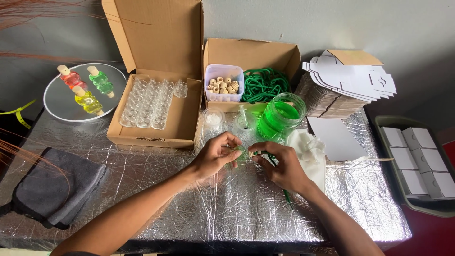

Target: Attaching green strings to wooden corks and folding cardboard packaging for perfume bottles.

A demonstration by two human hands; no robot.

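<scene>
Left hand (pixel 217 154): pinching the small green-filled glass bottle (pixel 242 152), steadying it.
Right hand (pixel 280 164): gripping its pale wooden stopper (pixel 252 153) and green cord (pixel 284 189).

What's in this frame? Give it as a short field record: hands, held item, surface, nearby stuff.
left hand: pinches small green bottle
right hand: at the bottle's stopper, green cord trailing under it
surface: foil-covered table
behind hands: jar of green liquid, syringe in a cup
left box: rows of empty clear bottles
right box: tub of stoppers, green cords
far left: round mirror with red, green, yellow filled bottles
right: flat cartons, tray of white boxes
</scene>
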